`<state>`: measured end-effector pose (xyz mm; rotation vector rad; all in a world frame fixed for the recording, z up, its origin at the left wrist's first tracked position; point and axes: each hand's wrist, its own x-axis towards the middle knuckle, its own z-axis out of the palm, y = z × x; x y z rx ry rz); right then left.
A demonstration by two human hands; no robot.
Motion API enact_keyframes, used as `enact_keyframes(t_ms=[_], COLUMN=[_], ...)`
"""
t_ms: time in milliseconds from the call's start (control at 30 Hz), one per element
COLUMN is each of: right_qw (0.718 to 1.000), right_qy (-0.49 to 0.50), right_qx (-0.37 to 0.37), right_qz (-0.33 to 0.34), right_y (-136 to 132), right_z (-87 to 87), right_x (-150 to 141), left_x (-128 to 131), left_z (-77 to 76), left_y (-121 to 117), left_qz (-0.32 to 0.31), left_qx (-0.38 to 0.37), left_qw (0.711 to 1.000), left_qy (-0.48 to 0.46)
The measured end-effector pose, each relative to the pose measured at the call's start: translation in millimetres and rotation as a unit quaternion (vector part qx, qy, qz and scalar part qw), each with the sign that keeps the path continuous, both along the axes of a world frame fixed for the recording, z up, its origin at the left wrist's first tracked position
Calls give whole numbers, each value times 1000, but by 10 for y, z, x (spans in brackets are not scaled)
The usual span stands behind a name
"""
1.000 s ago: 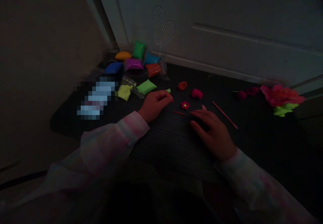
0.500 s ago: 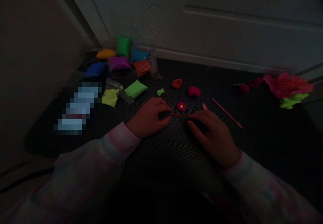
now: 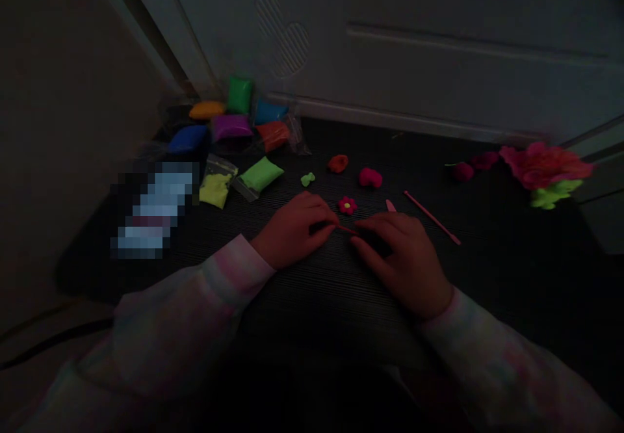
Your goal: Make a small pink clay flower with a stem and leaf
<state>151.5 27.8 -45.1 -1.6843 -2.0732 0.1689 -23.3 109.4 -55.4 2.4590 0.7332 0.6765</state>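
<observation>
A thin orange-red clay strip spans the small gap between my hands just above the dark table. My left hand pinches its left end between thumb and fingertips. At the other end, my right hand has its thumb and fingers closed about the tip, partly hiding it. Just beyond the strip lies a small pink clay flower with a yellow centre. Behind it are an orange clay lump, a pink clay lump and a small light-green clay piece.
A pink modelling stick and a pink tool tip lie beside my right hand. Several coloured clay packets are heaped at back left, near a blurred bright screen. Pink flower-like pieces sit far right, before a white panel.
My right hand has moved left onto the strip's right end, which was free before. My left hand's fingertips have closed more tightly on the other end. The view has shifted slightly.
</observation>
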Motion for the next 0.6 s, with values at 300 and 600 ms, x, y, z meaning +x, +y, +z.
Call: enact_keyframes(t_ms=[300,600], right_qw=[999,993], right_qy=[-26,-93], right_qx=[-22,-38], right_qz=[-11,-69], right_y=[10,62], right_z=[0,-9], right_x=[-5,59], left_x=[72,224], left_z=[14,6], left_y=[-67,49], left_qz=[-15,26], left_qx=[-7,-9], left_qw=[1000,998], left_qy=[-16,48])
